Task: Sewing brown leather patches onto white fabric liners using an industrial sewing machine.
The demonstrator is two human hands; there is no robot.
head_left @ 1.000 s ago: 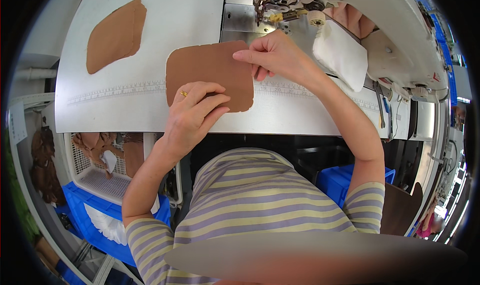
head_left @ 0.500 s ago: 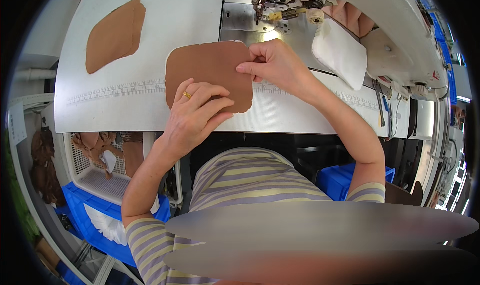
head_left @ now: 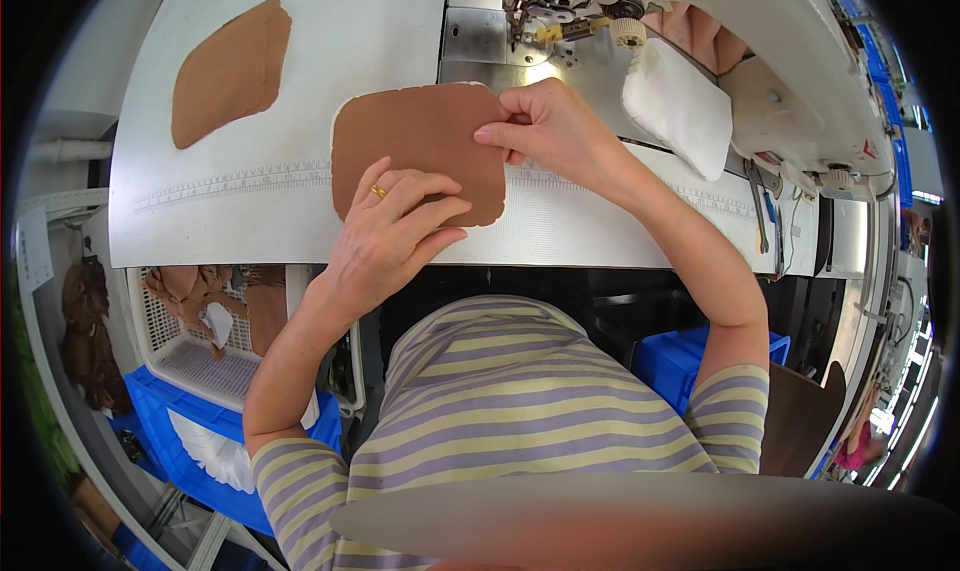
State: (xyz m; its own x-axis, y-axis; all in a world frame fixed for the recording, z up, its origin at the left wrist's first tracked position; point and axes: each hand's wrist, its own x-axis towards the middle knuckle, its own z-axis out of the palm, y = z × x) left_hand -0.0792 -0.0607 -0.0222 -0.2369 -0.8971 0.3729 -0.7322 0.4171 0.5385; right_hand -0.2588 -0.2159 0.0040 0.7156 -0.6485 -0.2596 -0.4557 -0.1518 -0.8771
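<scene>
Brown, rounded-rectangular, fabric-like panel (head_left: 420,126): likely light, soft, pliant; best gripped at edges. Right hand (head_left: 548,131) pinches right edge; left hand (head_left: 388,223) rests atop, fingers loosely parted.

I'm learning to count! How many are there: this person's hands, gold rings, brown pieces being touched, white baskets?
Hands: 2 (left hand, right hand)
Gold ring: 1
Brown piece: 1 (layers unclear)
White basket: 1
Total: 5

Your white table (head_left: 600,233), marked with a ruler scale (head_left: 240,182), carries a brown panel (head_left: 415,126) before you, more brown material (head_left: 225,76) to your left, and the sewing machine (head_left: 780,66), white pad (head_left: 680,111) and slim tools (head_left: 758,211) to your right.
</scene>
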